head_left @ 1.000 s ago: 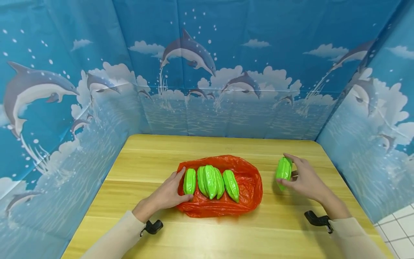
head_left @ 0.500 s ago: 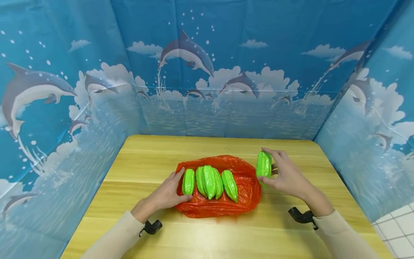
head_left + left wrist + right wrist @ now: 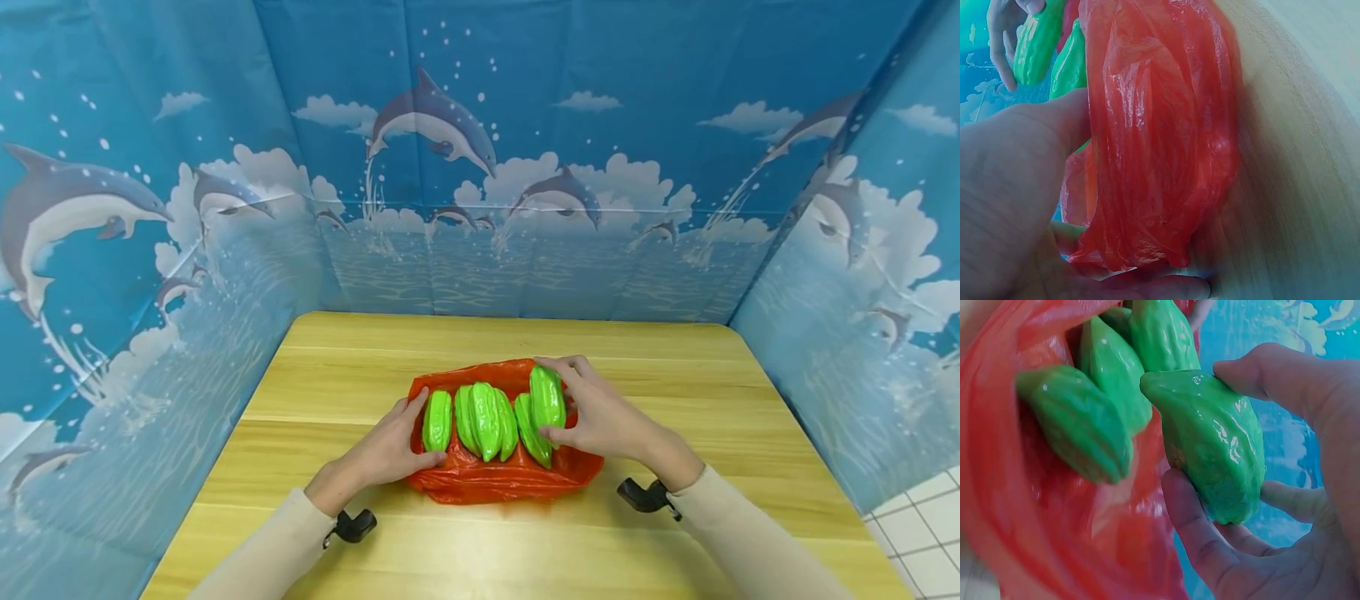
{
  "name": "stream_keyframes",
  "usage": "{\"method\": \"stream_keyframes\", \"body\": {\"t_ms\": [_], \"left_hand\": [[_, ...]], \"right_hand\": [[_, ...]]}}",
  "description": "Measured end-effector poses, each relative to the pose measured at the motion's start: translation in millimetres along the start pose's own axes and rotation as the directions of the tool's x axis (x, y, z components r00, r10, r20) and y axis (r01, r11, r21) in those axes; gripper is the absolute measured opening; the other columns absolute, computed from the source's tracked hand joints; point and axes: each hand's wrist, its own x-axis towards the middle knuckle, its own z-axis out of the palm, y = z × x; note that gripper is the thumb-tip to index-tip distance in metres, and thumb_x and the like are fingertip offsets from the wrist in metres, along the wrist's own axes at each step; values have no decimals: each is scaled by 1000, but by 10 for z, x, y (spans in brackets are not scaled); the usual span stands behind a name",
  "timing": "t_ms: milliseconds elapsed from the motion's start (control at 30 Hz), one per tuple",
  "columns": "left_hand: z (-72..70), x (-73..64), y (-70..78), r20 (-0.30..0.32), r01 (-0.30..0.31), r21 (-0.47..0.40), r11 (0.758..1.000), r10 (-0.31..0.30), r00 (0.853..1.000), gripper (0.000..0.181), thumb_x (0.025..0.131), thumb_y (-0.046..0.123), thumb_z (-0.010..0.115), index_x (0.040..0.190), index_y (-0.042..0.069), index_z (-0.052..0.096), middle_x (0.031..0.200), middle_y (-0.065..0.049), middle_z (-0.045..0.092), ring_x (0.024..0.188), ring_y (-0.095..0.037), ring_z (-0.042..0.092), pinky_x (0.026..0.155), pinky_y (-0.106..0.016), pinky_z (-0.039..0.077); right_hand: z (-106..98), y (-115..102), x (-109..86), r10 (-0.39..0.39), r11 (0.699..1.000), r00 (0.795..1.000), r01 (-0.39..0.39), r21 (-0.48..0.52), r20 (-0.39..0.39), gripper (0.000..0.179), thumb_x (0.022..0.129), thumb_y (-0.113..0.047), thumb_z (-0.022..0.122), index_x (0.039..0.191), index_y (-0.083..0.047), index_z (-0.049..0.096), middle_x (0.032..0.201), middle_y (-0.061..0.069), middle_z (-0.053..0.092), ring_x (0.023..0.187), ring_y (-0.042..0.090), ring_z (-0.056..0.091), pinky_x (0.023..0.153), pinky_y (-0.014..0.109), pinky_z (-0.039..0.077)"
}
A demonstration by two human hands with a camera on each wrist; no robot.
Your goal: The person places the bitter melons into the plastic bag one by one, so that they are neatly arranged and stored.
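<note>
My right hand [image 3: 609, 414] holds a glossy green ridged fruit [image 3: 1219, 437], pointed at one end, between thumb and fingers. That fruit is over the right part of a red plastic bag [image 3: 487, 485], which lies spread open on the table. In the head view it overlaps another green fruit [image 3: 531, 437] in the bag. Several more like it lie in a row in the bag, with one green fruit [image 3: 437, 422] at the left end. My left hand [image 3: 384, 443] grips the bag's left end, thumb over the rim and fingers below in the left wrist view.
The wooden table [image 3: 322, 358] extends around the bag on all sides. Blue dolphin-print sheets [image 3: 480, 275] stand along its back and both sides. White floor tiles [image 3: 933, 554] show at the lower right.
My right hand has moved left with the green fruit, from the table right of the bag to over the bag. The left hand has stayed at the bag's left end.
</note>
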Motion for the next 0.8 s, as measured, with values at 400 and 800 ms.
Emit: {"method": "stream_keyframes", "body": {"t_ms": [400,800], "left_hand": [[-4,1,-9,1,-6,-6,1000,6,1000,117,101,46,92,186,5,23,187,-35,33,173,-56,38,138,-70,42],[-7,-4,-10,-1,8,-5,1000,-8,1000,118,100,46,93,187,6,22,188,-33,32,174,-55,37,138,-69,41]], "right_hand": [[196,-104,188,-22,999,997,20,28,75,100,101,-32,93,183,-16,38,156,18,52,107,29,65,84,35,56],[282,-101,257,-15,1000,996,14,11,92,100,100,-35,94,182,-15,39,158,19,53,89,16,55,78,37,50]]}}
